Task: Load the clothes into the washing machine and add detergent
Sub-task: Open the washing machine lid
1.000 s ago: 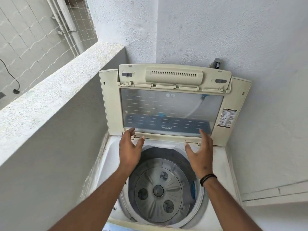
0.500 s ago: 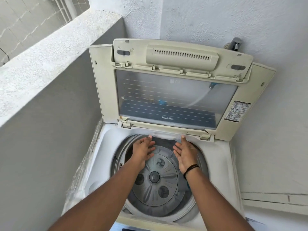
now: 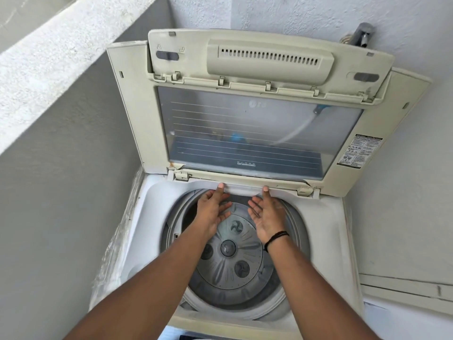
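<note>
Plainly, step in hand: the machine is being readied; loading has not begun.
Washing machine (image 3: 326, 241): a top-loader in a corner, walls close on both sides.
Lid (image 3: 257, 123): folded up and standing against the back wall, so the opening is free.
Drum (image 3: 232, 256): bare, with the grey agitator plate showing and no fabric in it.
Left hand (image 3: 213, 212): fingers straight and spread, holding nothing, one fingertip on the white rear rim of the opening.
Right hand (image 3: 267, 217): likewise flat and empty, palm turned inward, one fingertip on the same rim; a dark band sits at the wrist.
Rear rim: possibly a detergent tray front where the fingers rest, though the white surfaces blur together.
Clothes: none in view.
Detergent: none in view.
Next move, as I judge it: the hands must leave the rim and fetch the laundry from outside this view.
</note>
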A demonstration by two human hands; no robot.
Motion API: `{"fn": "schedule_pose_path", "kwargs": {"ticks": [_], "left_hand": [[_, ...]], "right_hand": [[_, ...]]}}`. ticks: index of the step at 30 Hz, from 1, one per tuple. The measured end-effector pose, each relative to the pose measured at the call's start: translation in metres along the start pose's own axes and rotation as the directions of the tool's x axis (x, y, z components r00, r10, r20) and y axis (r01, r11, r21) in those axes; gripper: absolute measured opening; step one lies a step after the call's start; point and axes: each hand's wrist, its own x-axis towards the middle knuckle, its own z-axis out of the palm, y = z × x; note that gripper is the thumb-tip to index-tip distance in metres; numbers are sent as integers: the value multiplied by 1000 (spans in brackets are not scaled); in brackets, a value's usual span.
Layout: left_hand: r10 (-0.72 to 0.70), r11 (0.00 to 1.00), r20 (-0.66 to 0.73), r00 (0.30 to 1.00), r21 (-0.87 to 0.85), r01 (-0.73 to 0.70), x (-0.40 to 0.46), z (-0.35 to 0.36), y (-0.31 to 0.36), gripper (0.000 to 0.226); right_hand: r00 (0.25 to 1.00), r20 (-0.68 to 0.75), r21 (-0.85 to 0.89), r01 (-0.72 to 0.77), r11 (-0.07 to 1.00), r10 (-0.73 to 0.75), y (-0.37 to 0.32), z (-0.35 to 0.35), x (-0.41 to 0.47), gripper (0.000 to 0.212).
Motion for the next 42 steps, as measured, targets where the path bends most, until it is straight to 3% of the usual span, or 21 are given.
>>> {"fn": "schedule_pose_path", "kwargs": {"ticks": [7, 12, 16, 21, 24, 30, 36, 42], "left_hand": [[-9, 1000, -5, 1000, -10, 9, -1, 5, -4, 33], [-10, 1000, -4, 1000, -12, 10, -1, 0, -1, 26], [8, 1000, -1, 1000, 16, -8, -5, -9, 2, 23], [103, 976, -29, 994, 196, -96, -30, -45, 8, 48], [193, 935, -66, 979, 313, -164, -58, -77, 9, 44], [340, 874, -124, 932, 409, -264, -115, -135, -13, 29], [449, 736, -1, 894, 567, -369, -157, -170, -44, 20], [492, 616, 215, 844, 599, -512, -190, -176, -57, 18]], "right_hand": [[1000, -6, 23, 13, 1000, -13, 0, -1, -2, 47], [1000, 5, 17, 11, 1000, -11, -4, -1, -7, 34], [999, 33, -29, 1, 1000, 0, -9, -7, -14, 37], [999, 53, -76, 4, 997, 0, -19, -32, -38, 32], [999, 42, -79, 1, 997, 2, -21, -58, -54, 43], [1000, -11, -84, 12, 996, -13, -9, -112, -97, 29], [989, -50, -95, 135, 986, -140, 9, -154, -158, 20], [944, -123, -61, 301, 952, -307, 23, -184, -240, 20]]}}
